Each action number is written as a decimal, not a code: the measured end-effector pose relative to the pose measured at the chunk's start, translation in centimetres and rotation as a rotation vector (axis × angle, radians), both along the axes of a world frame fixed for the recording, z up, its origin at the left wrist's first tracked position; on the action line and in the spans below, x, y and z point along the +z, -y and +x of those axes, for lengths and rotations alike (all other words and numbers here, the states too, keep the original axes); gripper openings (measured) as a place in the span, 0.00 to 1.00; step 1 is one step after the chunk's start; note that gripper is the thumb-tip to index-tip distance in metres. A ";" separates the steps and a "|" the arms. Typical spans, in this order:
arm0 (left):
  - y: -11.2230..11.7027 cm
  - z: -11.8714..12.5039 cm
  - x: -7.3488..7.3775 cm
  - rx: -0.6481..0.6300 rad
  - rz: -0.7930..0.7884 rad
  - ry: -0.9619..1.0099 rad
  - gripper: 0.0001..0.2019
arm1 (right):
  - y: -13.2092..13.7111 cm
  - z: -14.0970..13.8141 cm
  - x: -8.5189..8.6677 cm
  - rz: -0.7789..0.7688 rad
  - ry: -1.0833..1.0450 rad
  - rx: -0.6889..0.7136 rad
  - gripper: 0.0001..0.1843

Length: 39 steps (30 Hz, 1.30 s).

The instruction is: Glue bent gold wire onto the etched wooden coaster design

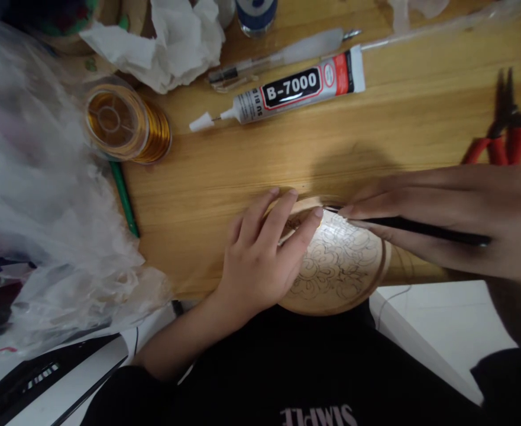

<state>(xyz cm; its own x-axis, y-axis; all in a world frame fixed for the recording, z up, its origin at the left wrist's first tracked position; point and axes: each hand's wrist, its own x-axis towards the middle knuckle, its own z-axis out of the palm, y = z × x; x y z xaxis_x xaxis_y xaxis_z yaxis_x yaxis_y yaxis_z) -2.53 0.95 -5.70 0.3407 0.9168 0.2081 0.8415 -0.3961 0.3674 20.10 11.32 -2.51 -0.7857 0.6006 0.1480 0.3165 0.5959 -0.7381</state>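
Head view: a patterned wooden disc (342,269) is resting at the near edge of the tabletop (193,201).
The left hand (258,254) is lying half-spread on it, gripping nothing visible, probably steadying it, though covering part of it; the right hand (450,198) is pinching a slim dark tool (429,229) between closed fingers, apparently for fine control. Beyond, red-handled pliers (506,133), a wire spool (154,127) and a glue tube (295,86) are lying clear of the disc; a plastic bag (65,195) is crowding the left.
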 end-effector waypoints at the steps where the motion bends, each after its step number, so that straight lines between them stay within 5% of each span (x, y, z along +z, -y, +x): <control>1: 0.0 0.0 0.0 0.002 0.007 0.000 0.17 | 0.4 0.1 0.2 0.009 0.009 -0.017 0.11; 6: 0.1 0.0 0.0 -0.016 -0.007 -0.019 0.19 | 4.1 -0.9 1.0 0.038 -0.059 -0.379 0.14; 9: 0.1 -0.1 -0.1 -0.019 -0.001 -0.008 0.19 | 7.0 -2.7 0.7 -0.137 -0.058 -0.779 0.10; 13: 0.1 -0.1 -0.1 -0.020 -0.016 0.009 0.20 | 9.3 -5.3 -0.7 -0.247 -0.162 -0.987 0.06; 39: 0.2 0.2 -0.1 0.026 0.025 0.005 0.16 | 9.8 -7.9 -0.9 -0.098 0.057 -1.120 0.09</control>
<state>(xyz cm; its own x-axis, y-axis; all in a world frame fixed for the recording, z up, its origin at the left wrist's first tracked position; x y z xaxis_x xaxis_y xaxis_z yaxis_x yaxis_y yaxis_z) -2.36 0.79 -5.82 0.3153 0.9201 0.2324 0.8498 -0.3828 0.3625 12.21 1.49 -3.41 0.1995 0.9790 0.0430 0.6714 -0.1046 -0.7336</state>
